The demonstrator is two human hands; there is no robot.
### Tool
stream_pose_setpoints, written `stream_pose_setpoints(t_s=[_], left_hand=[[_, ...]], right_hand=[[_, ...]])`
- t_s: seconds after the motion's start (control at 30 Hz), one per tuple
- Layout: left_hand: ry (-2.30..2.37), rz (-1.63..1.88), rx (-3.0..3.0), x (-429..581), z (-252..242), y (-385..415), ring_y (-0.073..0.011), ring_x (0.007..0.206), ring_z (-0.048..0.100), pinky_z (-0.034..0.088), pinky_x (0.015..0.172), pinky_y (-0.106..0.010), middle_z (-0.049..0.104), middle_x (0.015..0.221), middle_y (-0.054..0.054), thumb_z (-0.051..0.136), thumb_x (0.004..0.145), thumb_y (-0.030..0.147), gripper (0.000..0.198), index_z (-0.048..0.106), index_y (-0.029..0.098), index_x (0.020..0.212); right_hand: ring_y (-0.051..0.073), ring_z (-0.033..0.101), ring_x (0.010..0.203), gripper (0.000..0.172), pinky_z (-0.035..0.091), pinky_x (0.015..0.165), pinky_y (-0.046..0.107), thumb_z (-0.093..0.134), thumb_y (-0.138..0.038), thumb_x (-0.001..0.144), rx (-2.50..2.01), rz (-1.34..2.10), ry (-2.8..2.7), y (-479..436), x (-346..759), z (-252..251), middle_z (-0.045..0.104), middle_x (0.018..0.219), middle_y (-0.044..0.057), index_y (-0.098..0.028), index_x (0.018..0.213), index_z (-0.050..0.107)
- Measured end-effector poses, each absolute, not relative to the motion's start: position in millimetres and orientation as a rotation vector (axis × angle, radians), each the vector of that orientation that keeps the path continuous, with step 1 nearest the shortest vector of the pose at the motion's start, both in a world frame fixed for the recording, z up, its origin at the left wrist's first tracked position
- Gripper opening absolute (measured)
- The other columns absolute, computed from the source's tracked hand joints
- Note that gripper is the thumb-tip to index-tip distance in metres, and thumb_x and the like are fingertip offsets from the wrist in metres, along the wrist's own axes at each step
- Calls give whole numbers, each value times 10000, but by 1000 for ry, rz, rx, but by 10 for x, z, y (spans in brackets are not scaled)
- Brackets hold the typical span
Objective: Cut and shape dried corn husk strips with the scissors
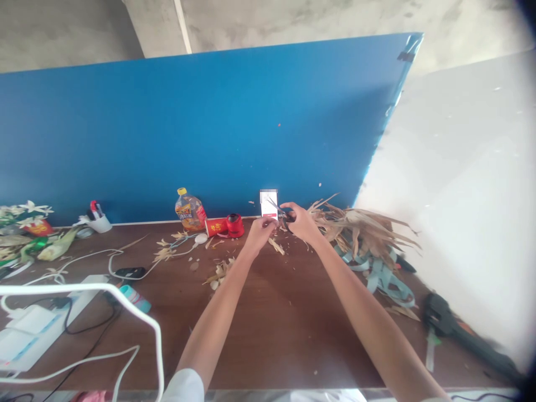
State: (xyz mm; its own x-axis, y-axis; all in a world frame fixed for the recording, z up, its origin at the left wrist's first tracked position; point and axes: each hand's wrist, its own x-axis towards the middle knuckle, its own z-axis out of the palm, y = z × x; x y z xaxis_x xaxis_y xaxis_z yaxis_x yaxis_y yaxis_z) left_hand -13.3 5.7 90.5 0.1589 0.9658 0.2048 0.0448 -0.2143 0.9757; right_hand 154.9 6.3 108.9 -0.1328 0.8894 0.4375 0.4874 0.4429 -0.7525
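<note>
Both arms reach far out over the brown table point(272, 329). My right hand point(299, 222) is closed round the handles of dark scissors point(280, 210), whose blades point up and left in front of a white phone point(268, 204) propped against the blue board. My left hand point(262, 230) is pinched shut just left of the blades on a small pale husk piece too small to make out well. Pale husk scraps point(276, 245) lie on the table under the hands.
A heap of dried husks point(360, 226) and pale blue straps point(379, 276) lie right of my hands, a black glue gun point(444, 321) nearer right. A juice bottle point(190, 212), red tape rolls point(228, 225), cables, a power strip point(46, 324) and flowers point(25, 215) fill the left.
</note>
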Motion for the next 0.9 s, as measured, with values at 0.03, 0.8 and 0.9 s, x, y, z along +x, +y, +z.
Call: stream_pose_setpoints(t_s=[0.03, 0.8, 0.9], left_hand=[[1039, 1214, 1455, -132, 906, 62, -127, 661, 602, 463, 635, -243, 664, 779, -51, 596, 754, 284, 177, 657, 138, 832], [968, 1213, 1434, -136, 880, 80, -99, 604, 556, 417, 577, -218, 594, 694, -2, 561, 789, 362, 205, 567, 156, 791], [933, 1202, 1455, -151, 856, 96, -101, 608, 551, 425, 593, -225, 589, 688, -8, 565, 791, 378, 224, 563, 153, 791]], right_hand=[[147, 558, 630, 473, 374, 528, 224, 540, -194, 680, -1190, 528, -1770, 60, 1558, 1097, 656, 759, 14, -211, 1151, 585], [134, 566, 681, 497, 423, 636, 236, 494, -124, 663, -1074, 527, -1823, -13, 1417, 1123, 639, 773, -5, -205, 1149, 555], [137, 567, 676, 514, 411, 604, 226, 506, -130, 658, -1088, 568, -1821, -9, 1424, 1109, 646, 768, -7, -206, 1165, 542]])
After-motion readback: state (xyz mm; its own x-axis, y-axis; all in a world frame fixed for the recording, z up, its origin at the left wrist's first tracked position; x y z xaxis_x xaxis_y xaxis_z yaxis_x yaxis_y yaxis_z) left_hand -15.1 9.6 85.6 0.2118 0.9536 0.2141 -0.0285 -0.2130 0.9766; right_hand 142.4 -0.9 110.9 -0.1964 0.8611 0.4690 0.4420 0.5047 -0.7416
